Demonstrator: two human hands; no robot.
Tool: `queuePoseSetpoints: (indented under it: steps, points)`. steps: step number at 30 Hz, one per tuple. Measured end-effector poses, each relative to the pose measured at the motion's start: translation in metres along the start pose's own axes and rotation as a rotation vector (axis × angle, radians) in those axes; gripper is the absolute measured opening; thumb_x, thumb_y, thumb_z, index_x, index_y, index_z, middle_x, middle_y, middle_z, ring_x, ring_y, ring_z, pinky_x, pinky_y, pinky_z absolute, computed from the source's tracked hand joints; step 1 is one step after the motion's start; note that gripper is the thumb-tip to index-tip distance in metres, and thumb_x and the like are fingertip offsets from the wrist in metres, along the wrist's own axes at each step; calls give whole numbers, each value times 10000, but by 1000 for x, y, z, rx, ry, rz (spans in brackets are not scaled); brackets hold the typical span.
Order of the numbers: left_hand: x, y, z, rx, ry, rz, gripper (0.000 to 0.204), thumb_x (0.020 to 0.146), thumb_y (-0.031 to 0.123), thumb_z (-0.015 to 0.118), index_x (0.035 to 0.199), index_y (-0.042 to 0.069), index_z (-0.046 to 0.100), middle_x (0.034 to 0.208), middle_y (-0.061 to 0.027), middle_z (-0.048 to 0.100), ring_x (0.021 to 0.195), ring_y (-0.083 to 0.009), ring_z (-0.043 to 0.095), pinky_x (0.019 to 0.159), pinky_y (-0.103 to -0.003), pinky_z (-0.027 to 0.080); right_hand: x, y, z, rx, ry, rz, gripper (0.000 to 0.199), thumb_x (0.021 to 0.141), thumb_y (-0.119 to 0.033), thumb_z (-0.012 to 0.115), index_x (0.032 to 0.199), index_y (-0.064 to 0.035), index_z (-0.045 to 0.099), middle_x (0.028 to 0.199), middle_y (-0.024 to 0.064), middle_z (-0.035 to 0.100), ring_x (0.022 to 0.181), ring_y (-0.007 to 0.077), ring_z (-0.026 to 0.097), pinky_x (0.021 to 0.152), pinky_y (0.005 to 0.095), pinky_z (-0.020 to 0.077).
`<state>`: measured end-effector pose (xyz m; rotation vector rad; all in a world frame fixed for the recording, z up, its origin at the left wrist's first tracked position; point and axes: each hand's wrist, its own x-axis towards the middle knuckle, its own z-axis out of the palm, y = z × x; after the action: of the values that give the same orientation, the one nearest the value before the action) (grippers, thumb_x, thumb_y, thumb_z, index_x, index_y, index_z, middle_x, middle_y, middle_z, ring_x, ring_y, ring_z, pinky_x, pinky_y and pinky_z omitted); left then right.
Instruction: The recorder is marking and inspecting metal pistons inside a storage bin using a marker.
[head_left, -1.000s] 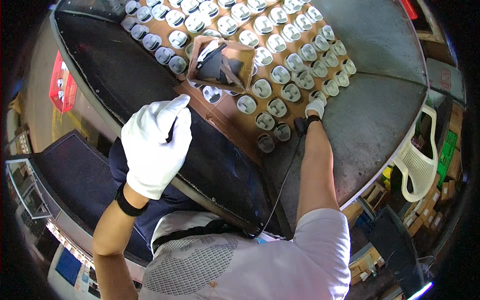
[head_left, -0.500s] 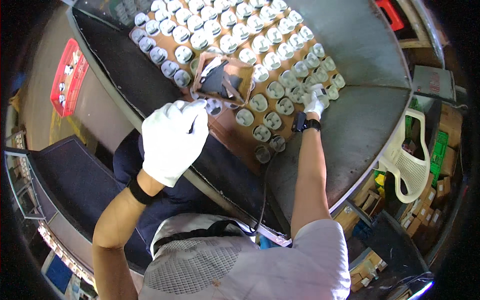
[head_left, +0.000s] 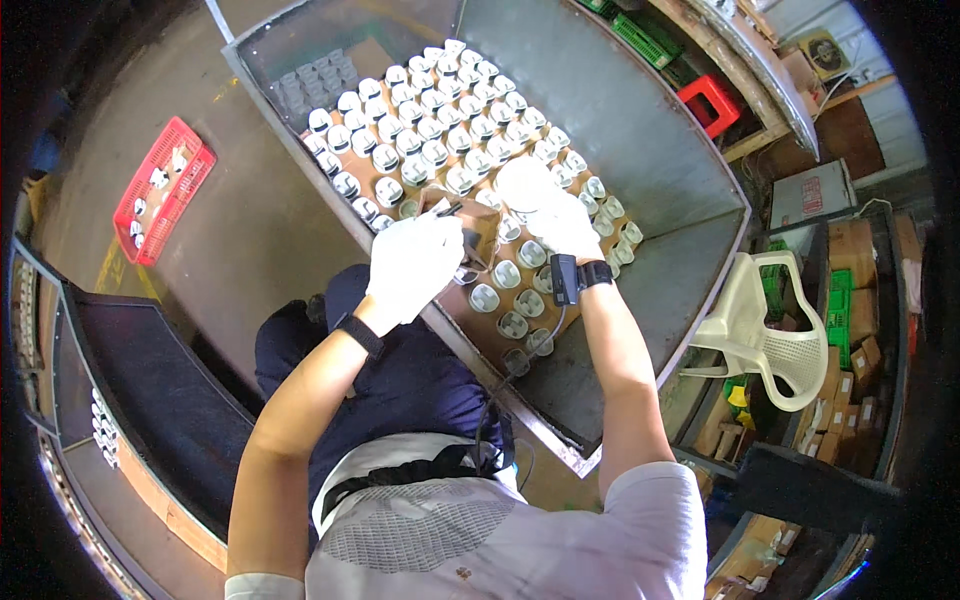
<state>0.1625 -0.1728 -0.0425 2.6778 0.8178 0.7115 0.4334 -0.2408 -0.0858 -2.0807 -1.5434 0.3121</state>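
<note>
Many silvery pistons [head_left: 430,128] stand in rows on brown cardboard inside a grey metal-walled bin. My right hand [head_left: 565,222], in a white glove, is closed around a pale round piston [head_left: 523,184] and holds it above the rows. A small open cardboard box [head_left: 484,226] sits among the pistons, between my hands; dark pieces show inside it. At the box's left edge is my gloved left hand [head_left: 415,262], its fingers pinched on a small dark piece [head_left: 447,209] whose kind I cannot make out. The glove hides part of the box.
The bin's metal side wall [head_left: 640,110] rises beyond the pistons. On the floor at left lies a red crate [head_left: 150,222] with several pistons. A cream plastic chair [head_left: 775,335] stands at right, near shelves with cardboard boxes and a green crate [head_left: 838,310]. Dark trough-like surfaces lie at lower left.
My right hand has come back from the far right rows toward the middle with a piston. My left hand has moved right to the small box and pinches a dark piece. The view has shifted.
</note>
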Motion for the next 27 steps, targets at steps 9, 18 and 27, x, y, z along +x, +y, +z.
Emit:
queuePoseSetpoints:
  steps: [9,18,27]
  points:
    - [12,-6,21,-1238,-278,-331,492,941,152,600,1395,31,456,993,-83,675,833,-116,647,705,-254,547,-28,-30,-23,-19,-37,-368,349,813,-190,637,1118,-25,679,1025,141,709,947,298,657,850,382,523]
    - [6,17,22,-1542,-461,-200,772,883,44,649,1523,14,219,1078,-104,644,776,-125,631,620,-260,552,-61,-33,-24,541,-228,-84,343,949,-184,595,1246,-14,625,1159,63,684,1035,145,641,894,272,512]
    - [-2,26,21,-1729,-474,-538,338,936,157,632,1246,25,598,848,0,659,684,-77,606,543,-224,497,-65,-35,-10,1086,-260,301,331,1008,-137,497,1281,27,587,1147,29,671,974,89,631,820,212,510]
